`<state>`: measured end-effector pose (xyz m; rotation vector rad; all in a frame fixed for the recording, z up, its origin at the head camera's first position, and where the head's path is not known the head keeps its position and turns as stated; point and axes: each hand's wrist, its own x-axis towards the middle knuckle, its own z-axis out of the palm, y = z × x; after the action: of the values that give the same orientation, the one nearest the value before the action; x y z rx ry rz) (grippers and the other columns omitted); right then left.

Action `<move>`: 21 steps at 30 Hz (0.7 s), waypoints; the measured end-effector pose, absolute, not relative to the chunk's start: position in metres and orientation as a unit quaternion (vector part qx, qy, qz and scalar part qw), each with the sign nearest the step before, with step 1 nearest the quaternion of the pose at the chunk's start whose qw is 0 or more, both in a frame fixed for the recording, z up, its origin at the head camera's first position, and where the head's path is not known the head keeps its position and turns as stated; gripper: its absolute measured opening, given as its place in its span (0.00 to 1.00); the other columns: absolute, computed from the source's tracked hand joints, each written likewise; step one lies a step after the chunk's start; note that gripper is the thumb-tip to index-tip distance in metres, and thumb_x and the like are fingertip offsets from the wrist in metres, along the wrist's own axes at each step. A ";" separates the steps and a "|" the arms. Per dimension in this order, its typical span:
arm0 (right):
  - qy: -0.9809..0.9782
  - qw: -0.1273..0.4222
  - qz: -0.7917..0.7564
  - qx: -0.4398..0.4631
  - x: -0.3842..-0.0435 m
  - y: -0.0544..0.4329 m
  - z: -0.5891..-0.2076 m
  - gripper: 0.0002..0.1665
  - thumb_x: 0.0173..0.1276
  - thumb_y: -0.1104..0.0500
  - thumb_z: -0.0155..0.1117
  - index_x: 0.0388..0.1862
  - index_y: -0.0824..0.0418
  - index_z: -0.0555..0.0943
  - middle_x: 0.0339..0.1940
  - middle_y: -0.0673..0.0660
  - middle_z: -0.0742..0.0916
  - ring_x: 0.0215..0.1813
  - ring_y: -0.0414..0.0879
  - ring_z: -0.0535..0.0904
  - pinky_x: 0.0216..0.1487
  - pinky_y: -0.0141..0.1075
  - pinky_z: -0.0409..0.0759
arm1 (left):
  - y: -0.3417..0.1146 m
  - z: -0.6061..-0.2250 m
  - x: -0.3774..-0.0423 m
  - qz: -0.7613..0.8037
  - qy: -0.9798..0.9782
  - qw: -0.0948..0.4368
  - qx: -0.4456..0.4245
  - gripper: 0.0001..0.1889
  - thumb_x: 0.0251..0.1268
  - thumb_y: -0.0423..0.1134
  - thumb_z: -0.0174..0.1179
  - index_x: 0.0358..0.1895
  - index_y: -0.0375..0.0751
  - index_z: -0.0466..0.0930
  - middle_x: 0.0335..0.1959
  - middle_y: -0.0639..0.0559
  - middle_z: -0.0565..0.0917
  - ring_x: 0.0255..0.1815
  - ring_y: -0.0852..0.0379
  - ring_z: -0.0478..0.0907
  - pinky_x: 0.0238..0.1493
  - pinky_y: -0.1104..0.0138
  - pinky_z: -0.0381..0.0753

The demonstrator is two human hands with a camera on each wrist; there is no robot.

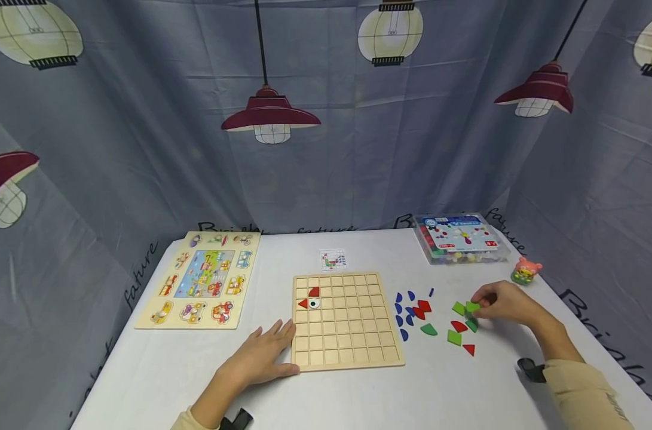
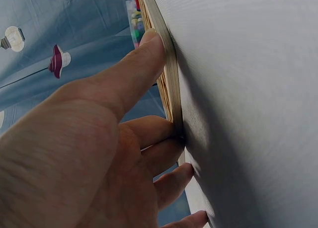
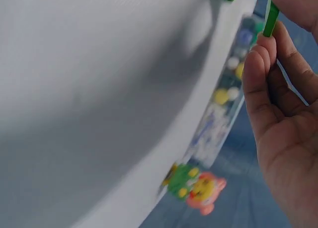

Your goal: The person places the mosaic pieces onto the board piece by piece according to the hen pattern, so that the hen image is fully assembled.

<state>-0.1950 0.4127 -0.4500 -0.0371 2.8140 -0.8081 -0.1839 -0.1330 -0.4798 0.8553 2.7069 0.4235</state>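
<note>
My left hand (image 1: 262,355) lies with spread fingers at the left front corner of the wooden grid board (image 1: 344,334). In the left wrist view, its thumb and fingertips touch the board's edge. On the board sit a red quarter-round piece (image 1: 314,292), a red triangle (image 1: 303,303) and a white tile with a black dot (image 1: 314,303). My right hand (image 1: 505,303) pinches a green square piece (image 1: 472,306) between thumb and fingers, raised off the table in the right wrist view (image 3: 271,20). Below it lie green squares (image 1: 454,337), dark green pieces (image 1: 471,325) and red pieces (image 1: 468,349).
Blue half-round pieces (image 1: 399,321) lie along the board's right side. Behind the board is a small picture card (image 1: 333,259). A picture puzzle board (image 1: 159,298) lies at left. At the back right are a clear plastic box (image 1: 460,239) and a small pink-and-green figurine (image 1: 526,271).
</note>
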 end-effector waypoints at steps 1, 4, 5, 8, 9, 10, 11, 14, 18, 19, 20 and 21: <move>0.955 0.108 -0.277 -0.015 -0.197 0.407 -0.449 0.18 0.51 0.55 0.78 0.38 0.64 0.85 0.27 0.51 0.79 0.31 0.40 0.72 0.28 0.28 0.72 | -0.133 -0.480 -0.184 0.145 0.935 0.135 0.295 0.46 0.58 0.64 0.62 0.73 0.37 0.62 0.75 0.45 0.64 0.77 0.42 0.58 0.73 0.39 0.57; 0.951 0.115 -0.284 -0.030 -0.202 0.390 -0.445 0.18 0.51 0.55 0.78 0.38 0.63 0.84 0.27 0.51 0.79 0.32 0.41 0.72 0.28 0.28 0.74 | -0.134 -0.481 -0.184 0.146 0.935 0.135 0.294 0.46 0.58 0.64 0.61 0.73 0.38 0.62 0.75 0.45 0.64 0.77 0.42 0.58 0.73 0.39 0.57; 0.950 0.118 -0.288 -0.033 -0.203 0.384 -0.444 0.18 0.51 0.55 0.77 0.38 0.63 0.84 0.27 0.51 0.80 0.32 0.42 0.72 0.28 0.28 0.75 | -0.134 -0.481 -0.184 0.146 0.935 0.135 0.295 0.46 0.58 0.64 0.61 0.73 0.38 0.62 0.75 0.45 0.64 0.77 0.42 0.58 0.73 0.39 0.57; 0.946 0.128 -0.296 -0.042 -0.207 0.365 -0.442 0.17 0.52 0.56 0.77 0.38 0.62 0.84 0.27 0.51 0.79 0.33 0.43 0.73 0.29 0.29 0.76 | -0.134 -0.481 -0.184 0.148 0.934 0.137 0.295 0.46 0.58 0.64 0.61 0.73 0.38 0.62 0.75 0.45 0.64 0.77 0.42 0.58 0.73 0.39 0.57; 0.945 0.129 -0.297 -0.042 -0.209 0.359 -0.442 0.17 0.52 0.55 0.77 0.37 0.62 0.84 0.27 0.51 0.79 0.33 0.43 0.73 0.29 0.28 0.77 | -0.134 -0.480 -0.185 0.148 0.934 0.138 0.295 0.46 0.58 0.64 0.61 0.73 0.38 0.62 0.75 0.45 0.64 0.77 0.42 0.58 0.73 0.39 0.57; 0.945 0.129 -0.298 -0.045 -0.211 0.353 -0.442 0.17 0.52 0.55 0.77 0.37 0.61 0.84 0.27 0.51 0.79 0.33 0.44 0.73 0.29 0.29 0.77 | -0.134 -0.480 -0.185 0.148 0.934 0.138 0.294 0.46 0.58 0.64 0.61 0.73 0.38 0.62 0.75 0.45 0.64 0.77 0.42 0.58 0.73 0.39 0.57; 0.944 0.128 -0.299 -0.047 -0.213 0.347 -0.443 0.16 0.51 0.55 0.77 0.37 0.61 0.84 0.27 0.51 0.79 0.32 0.44 0.73 0.29 0.29 0.77 | -0.134 -0.480 -0.185 0.148 0.934 0.138 0.294 0.46 0.58 0.64 0.61 0.73 0.38 0.62 0.75 0.45 0.64 0.77 0.42 0.58 0.73 0.39 0.57; 0.944 0.123 -0.300 -0.063 -0.220 0.328 -0.446 0.16 0.50 0.56 0.78 0.36 0.60 0.84 0.26 0.50 0.80 0.32 0.43 0.73 0.29 0.29 0.76 | -0.134 -0.479 -0.185 0.149 0.934 0.137 0.293 0.46 0.57 0.64 0.62 0.73 0.38 0.62 0.75 0.45 0.64 0.77 0.42 0.57 0.73 0.39 0.57; 0.938 0.116 -0.307 -0.113 -0.232 0.302 -0.450 0.15 0.48 0.57 0.78 0.33 0.60 0.84 0.24 0.49 0.81 0.28 0.40 0.74 0.28 0.29 0.76 | -0.133 -0.478 -0.185 0.151 0.934 0.135 0.294 0.46 0.57 0.64 0.62 0.73 0.37 0.62 0.75 0.45 0.64 0.77 0.42 0.57 0.73 0.39 0.56; 0.935 0.114 -0.310 -0.128 -0.234 0.295 -0.450 0.14 0.48 0.57 0.78 0.33 0.59 0.84 0.24 0.48 0.81 0.27 0.39 0.74 0.27 0.29 0.76 | -0.133 -0.478 -0.185 0.151 0.934 0.135 0.294 0.46 0.57 0.64 0.62 0.73 0.37 0.62 0.75 0.45 0.64 0.77 0.42 0.57 0.73 0.39 0.56; 0.932 0.113 -0.311 -0.146 -0.237 0.289 -0.451 0.14 0.48 0.57 0.78 0.32 0.59 0.84 0.23 0.48 0.82 0.27 0.38 0.74 0.27 0.29 0.76 | -0.133 -0.478 -0.184 0.151 0.934 0.135 0.293 0.46 0.57 0.64 0.62 0.73 0.37 0.63 0.75 0.45 0.64 0.77 0.42 0.57 0.73 0.39 0.56; 0.930 0.112 -0.312 -0.160 -0.239 0.282 -0.451 0.14 0.48 0.57 0.79 0.32 0.58 0.84 0.23 0.47 0.82 0.26 0.38 0.74 0.27 0.29 0.77 | -0.133 -0.478 -0.184 0.152 0.934 0.136 0.293 0.46 0.56 0.64 0.62 0.73 0.37 0.63 0.75 0.45 0.64 0.77 0.42 0.57 0.73 0.39 0.56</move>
<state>-0.2389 0.2816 -0.4514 -0.4698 2.7295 -0.9175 -0.1842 -0.1328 -0.4784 0.8484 2.7053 0.4397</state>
